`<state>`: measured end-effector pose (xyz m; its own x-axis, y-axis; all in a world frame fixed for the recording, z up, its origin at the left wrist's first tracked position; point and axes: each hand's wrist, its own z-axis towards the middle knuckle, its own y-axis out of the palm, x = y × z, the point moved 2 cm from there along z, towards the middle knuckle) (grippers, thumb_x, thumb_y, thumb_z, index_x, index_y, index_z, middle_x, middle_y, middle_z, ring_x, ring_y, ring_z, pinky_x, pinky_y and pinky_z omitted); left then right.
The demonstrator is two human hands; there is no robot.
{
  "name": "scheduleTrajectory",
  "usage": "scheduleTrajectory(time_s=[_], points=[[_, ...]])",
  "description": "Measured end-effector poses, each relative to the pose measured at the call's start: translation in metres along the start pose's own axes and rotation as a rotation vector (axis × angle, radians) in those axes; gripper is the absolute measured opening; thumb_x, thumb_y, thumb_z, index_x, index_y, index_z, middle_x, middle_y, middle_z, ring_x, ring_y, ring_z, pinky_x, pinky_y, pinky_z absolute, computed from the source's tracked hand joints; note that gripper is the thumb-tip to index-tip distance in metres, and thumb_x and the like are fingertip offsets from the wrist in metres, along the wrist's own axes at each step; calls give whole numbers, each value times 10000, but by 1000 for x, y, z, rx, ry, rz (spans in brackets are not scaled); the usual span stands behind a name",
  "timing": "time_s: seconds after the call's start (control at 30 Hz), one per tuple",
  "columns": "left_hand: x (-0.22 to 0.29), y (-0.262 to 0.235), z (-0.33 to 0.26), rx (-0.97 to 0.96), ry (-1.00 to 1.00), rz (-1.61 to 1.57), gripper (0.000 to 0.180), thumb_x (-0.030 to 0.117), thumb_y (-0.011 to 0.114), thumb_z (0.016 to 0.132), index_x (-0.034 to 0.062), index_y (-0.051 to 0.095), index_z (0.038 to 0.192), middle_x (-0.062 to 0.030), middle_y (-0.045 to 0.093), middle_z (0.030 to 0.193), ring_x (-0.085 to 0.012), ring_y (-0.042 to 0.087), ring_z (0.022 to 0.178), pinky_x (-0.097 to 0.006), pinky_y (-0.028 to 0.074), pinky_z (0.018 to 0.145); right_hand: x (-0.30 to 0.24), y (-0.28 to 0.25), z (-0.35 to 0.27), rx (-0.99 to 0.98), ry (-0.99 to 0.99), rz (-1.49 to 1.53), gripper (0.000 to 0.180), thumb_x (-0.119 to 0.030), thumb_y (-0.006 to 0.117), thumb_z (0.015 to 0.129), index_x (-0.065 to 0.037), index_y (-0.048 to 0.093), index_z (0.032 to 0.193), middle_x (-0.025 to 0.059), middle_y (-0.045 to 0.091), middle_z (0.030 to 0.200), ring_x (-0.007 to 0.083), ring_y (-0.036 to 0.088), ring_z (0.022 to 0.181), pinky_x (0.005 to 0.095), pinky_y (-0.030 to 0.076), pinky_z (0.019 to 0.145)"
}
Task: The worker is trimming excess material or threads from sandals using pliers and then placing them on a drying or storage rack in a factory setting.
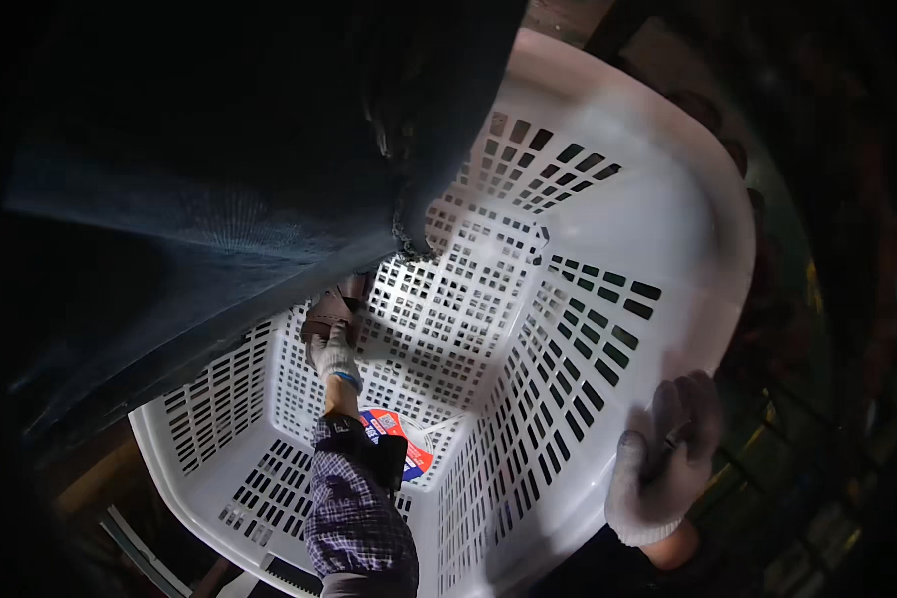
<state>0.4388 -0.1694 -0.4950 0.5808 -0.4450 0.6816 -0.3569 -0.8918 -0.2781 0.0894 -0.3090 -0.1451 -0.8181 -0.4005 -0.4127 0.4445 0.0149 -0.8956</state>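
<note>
My left hand (335,357), in a light knit glove with a blue cuff edge, reaches down into a large white plastic basket (703,229). Its fingers are closed on a brown shoe-like piece (326,311) with a seam or strap; the exact kind is hard to make out. Part of that piece is hidden by a big dark blue sheet-like thing (269,219) hanging over the basket. On the right, my gloved right hand (668,448) is at the basket's outer wall, its thumb apart from the loosely bent fingers, and no object shows in it.
On the basket's slotted floor lies a round red, white and blue label (399,439), partly covered by my left sleeve (354,508). The dark sheet's ragged edge (406,239) reaches over the basket. A pale bar (145,553) stands outside at the lower left. Surroundings are dark.
</note>
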Motion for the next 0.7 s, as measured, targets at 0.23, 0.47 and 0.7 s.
scheduleTrajectory(time_s=[0.23, 0.47, 0.7], points=[[77, -34, -276, -347, -94, -417, 283, 134, 620, 883, 6, 589, 1134, -88, 655, 1001, -177, 639, 873, -299, 529, 745, -2, -24, -7, -202, 123, 264, 472, -107, 703, 737, 79, 583, 1154, 235, 490, 1288, 434, 467, 1212, 437, 408, 1017], [176, -72, -519, -816, 389, 336, 131, 65, 642, 847, 0, 679, 954, -60, 685, 801, -114, 605, 699, -277, 483, 655, -9, -108, -32, -66, 815, 1479, 544, -44, 594, 881, 18, 410, 1389, 83, 530, 1286, 164, 524, 1151, 323, 406, 1012], [184, -102, -616, -1640, 449, 207, 316, 205, 704, 850, -80, 669, 981, -179, 703, 921, -227, 695, 793, -313, 556, 761, 62, -232, -61, -82, 784, 1405, 404, -67, 615, 858, 20, 565, 1249, 29, 622, 1069, 113, 566, 931, 267, 448, 881]])
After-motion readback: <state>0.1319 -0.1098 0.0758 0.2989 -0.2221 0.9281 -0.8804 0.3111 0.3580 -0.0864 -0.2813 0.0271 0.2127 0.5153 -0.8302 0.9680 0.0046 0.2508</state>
